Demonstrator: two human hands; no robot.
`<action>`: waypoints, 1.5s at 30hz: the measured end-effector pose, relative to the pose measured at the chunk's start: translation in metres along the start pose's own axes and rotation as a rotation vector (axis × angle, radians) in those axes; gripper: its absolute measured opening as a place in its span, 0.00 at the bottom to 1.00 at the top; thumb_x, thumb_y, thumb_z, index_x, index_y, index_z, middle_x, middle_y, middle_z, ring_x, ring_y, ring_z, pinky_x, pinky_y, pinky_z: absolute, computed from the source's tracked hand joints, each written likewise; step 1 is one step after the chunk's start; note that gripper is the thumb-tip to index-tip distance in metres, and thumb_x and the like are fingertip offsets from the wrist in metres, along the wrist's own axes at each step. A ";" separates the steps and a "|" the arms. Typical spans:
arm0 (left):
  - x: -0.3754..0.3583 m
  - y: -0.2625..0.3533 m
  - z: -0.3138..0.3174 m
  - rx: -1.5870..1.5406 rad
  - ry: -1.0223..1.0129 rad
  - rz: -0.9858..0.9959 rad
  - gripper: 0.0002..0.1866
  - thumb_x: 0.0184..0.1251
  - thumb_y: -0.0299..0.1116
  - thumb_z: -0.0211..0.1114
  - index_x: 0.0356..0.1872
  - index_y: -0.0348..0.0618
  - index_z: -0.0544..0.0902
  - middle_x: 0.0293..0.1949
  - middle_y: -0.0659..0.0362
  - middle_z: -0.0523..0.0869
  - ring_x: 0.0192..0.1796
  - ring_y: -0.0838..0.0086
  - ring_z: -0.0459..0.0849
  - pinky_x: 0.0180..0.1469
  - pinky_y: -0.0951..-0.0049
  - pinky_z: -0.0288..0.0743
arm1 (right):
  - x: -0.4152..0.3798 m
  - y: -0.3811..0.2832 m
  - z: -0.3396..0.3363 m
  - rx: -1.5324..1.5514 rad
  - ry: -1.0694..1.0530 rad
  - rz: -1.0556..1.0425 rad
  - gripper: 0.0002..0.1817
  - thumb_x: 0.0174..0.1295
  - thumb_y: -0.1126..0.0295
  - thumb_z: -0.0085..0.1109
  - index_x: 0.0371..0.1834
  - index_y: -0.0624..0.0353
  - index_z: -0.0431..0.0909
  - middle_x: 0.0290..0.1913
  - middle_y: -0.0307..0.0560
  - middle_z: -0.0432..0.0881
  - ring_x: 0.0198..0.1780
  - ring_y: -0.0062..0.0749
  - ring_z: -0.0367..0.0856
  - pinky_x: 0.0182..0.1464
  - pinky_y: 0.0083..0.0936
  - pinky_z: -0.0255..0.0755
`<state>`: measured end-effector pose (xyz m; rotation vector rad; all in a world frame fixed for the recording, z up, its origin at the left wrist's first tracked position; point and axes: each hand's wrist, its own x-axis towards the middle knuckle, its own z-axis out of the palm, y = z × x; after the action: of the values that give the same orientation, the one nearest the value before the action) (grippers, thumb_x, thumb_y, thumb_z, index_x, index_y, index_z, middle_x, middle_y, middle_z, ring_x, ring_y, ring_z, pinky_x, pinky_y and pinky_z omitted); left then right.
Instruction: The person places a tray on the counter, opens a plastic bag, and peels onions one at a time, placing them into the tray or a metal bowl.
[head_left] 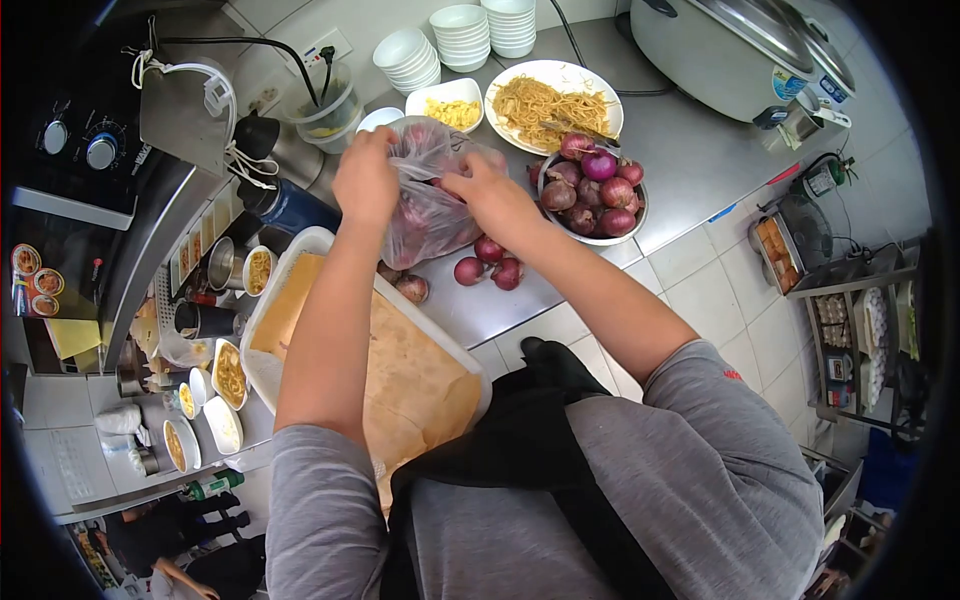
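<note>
A clear plastic bag (428,215) with reddish contents stands on the steel counter. My left hand (366,178) is closed on the bag's upper left edge. On its right side my right hand (488,198) pinches the plastic, fingers bent. Just right of the bag, a metal bowl (640,222) is heaped with red onions (598,166). A few loose red onions (470,271) lie on the counter below the bag, and browner ones (412,289) lie near the tray. The bag's film hides some of my fingertips.
Behind are a plate of noodles (555,100), a dish of yellow pieces (452,113) and stacked white bowls (462,38). A paper-lined tray (420,370) stands near my body. A large cooker (715,55) is at the back right. Other people (175,540) are at lower left.
</note>
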<state>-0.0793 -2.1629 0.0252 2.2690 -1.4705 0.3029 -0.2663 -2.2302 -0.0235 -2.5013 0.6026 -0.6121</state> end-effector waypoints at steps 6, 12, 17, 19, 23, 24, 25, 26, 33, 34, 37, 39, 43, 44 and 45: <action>-0.052 0.026 -0.017 0.050 -0.169 0.574 0.15 0.54 0.25 0.65 0.44 0.48 0.78 0.43 0.58 0.81 0.49 0.60 0.81 0.50 0.60 0.72 | -0.004 0.005 0.000 -0.026 -0.041 -0.056 0.14 0.61 0.71 0.57 0.51 0.53 0.77 0.55 0.54 0.72 0.48 0.54 0.83 0.49 0.43 0.78; -0.066 0.024 -0.011 0.112 -0.357 0.348 0.18 0.57 0.33 0.69 0.50 0.47 0.80 0.41 0.57 0.83 0.48 0.60 0.82 0.51 0.62 0.73 | 0.000 -0.005 0.004 -0.122 -0.142 0.147 0.22 0.52 0.68 0.71 0.50 0.60 0.76 0.55 0.55 0.73 0.45 0.56 0.83 0.47 0.42 0.80; -0.086 0.042 -0.007 -0.073 -0.252 0.240 0.21 0.63 0.33 0.66 0.58 0.49 0.78 0.46 0.52 0.84 0.51 0.55 0.81 0.53 0.57 0.75 | -0.114 -0.003 -0.026 -0.017 0.314 -0.158 0.26 0.51 0.66 0.72 0.54 0.55 0.77 0.58 0.50 0.74 0.54 0.49 0.78 0.53 0.41 0.72; -0.082 0.039 0.012 -0.122 -0.254 0.217 0.21 0.63 0.33 0.65 0.58 0.49 0.77 0.48 0.51 0.83 0.52 0.55 0.81 0.53 0.56 0.76 | -0.163 0.025 0.008 -0.166 0.260 -0.216 0.25 0.51 0.66 0.71 0.55 0.52 0.77 0.59 0.47 0.74 0.56 0.46 0.75 0.54 0.41 0.70; -0.072 0.041 0.031 -0.140 -0.343 0.141 0.23 0.65 0.33 0.64 0.63 0.51 0.75 0.54 0.49 0.81 0.57 0.53 0.80 0.56 0.57 0.76 | -0.166 0.032 0.042 -0.185 0.188 0.032 0.26 0.52 0.67 0.70 0.56 0.49 0.76 0.58 0.47 0.73 0.55 0.44 0.75 0.55 0.40 0.68; -0.070 0.045 0.031 -0.100 -0.343 0.146 0.24 0.65 0.34 0.64 0.63 0.51 0.74 0.55 0.48 0.80 0.58 0.52 0.79 0.57 0.57 0.76 | -0.155 0.031 0.047 -0.142 0.170 0.057 0.26 0.53 0.67 0.69 0.57 0.48 0.75 0.58 0.47 0.73 0.54 0.44 0.75 0.55 0.40 0.68; -0.068 0.048 0.031 -0.074 -0.369 0.116 0.27 0.63 0.36 0.67 0.64 0.51 0.73 0.56 0.47 0.80 0.59 0.52 0.78 0.59 0.57 0.75 | -0.146 0.035 0.053 -0.098 0.173 0.000 0.27 0.53 0.64 0.70 0.57 0.48 0.74 0.58 0.47 0.72 0.53 0.44 0.75 0.54 0.40 0.69; -0.066 0.049 0.029 -0.067 -0.367 0.120 0.27 0.63 0.36 0.67 0.64 0.51 0.73 0.56 0.47 0.80 0.59 0.52 0.78 0.59 0.57 0.75 | -0.144 0.038 0.058 -0.093 0.180 -0.001 0.27 0.53 0.64 0.70 0.57 0.48 0.74 0.58 0.47 0.72 0.53 0.44 0.75 0.54 0.40 0.69; -0.057 0.042 0.030 -0.081 -0.454 0.078 0.31 0.54 0.32 0.72 0.61 0.51 0.73 0.55 0.49 0.79 0.59 0.52 0.78 0.58 0.58 0.76 | -0.155 0.029 0.049 -0.140 0.161 -0.014 0.29 0.51 0.58 0.73 0.57 0.47 0.74 0.62 0.48 0.70 0.57 0.46 0.72 0.55 0.40 0.67; -0.056 0.040 0.031 -0.125 -0.450 0.090 0.29 0.51 0.30 0.72 0.58 0.50 0.75 0.53 0.50 0.80 0.58 0.53 0.79 0.57 0.59 0.77 | -0.159 0.028 0.049 -0.128 0.145 0.002 0.29 0.51 0.58 0.72 0.58 0.47 0.73 0.63 0.48 0.69 0.58 0.47 0.71 0.55 0.39 0.67; -0.060 0.036 0.020 -0.188 -0.449 0.120 0.31 0.49 0.30 0.73 0.58 0.50 0.75 0.53 0.53 0.80 0.57 0.54 0.80 0.56 0.59 0.77 | -0.168 0.027 0.048 -0.103 0.150 0.022 0.30 0.52 0.60 0.72 0.59 0.47 0.72 0.64 0.50 0.68 0.60 0.49 0.70 0.57 0.41 0.67; -0.067 0.038 0.009 -0.183 -0.377 0.149 0.32 0.49 0.30 0.74 0.60 0.49 0.75 0.53 0.50 0.81 0.56 0.53 0.80 0.56 0.59 0.76 | -0.169 0.027 0.048 -0.062 0.181 0.036 0.30 0.53 0.62 0.71 0.60 0.48 0.71 0.64 0.52 0.67 0.61 0.51 0.70 0.59 0.43 0.66; -0.076 0.042 -0.033 -0.211 -0.179 0.113 0.34 0.52 0.29 0.75 0.63 0.47 0.74 0.52 0.51 0.83 0.54 0.59 0.83 0.54 0.63 0.77 | -0.171 0.026 0.042 0.076 0.219 0.091 0.31 0.54 0.65 0.70 0.62 0.52 0.69 0.65 0.57 0.66 0.63 0.57 0.67 0.64 0.47 0.65; -0.079 0.040 -0.042 -0.208 -0.176 0.119 0.34 0.52 0.29 0.75 0.63 0.47 0.74 0.52 0.51 0.83 0.54 0.59 0.83 0.54 0.63 0.77 | -0.171 0.025 0.040 0.076 0.227 0.090 0.31 0.54 0.65 0.70 0.62 0.52 0.69 0.65 0.57 0.66 0.63 0.57 0.67 0.64 0.47 0.65; -0.083 0.037 -0.050 -0.438 -0.229 -0.003 0.34 0.53 0.28 0.74 0.65 0.45 0.73 0.53 0.53 0.83 0.55 0.64 0.83 0.54 0.65 0.78 | -0.170 0.021 0.034 0.022 0.247 0.091 0.31 0.56 0.66 0.70 0.63 0.53 0.69 0.66 0.57 0.65 0.63 0.55 0.69 0.63 0.45 0.67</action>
<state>-0.1457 -2.0855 0.0453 1.9936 -1.4686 -0.2670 -0.3905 -2.1470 -0.1131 -2.3806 0.7906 -0.8956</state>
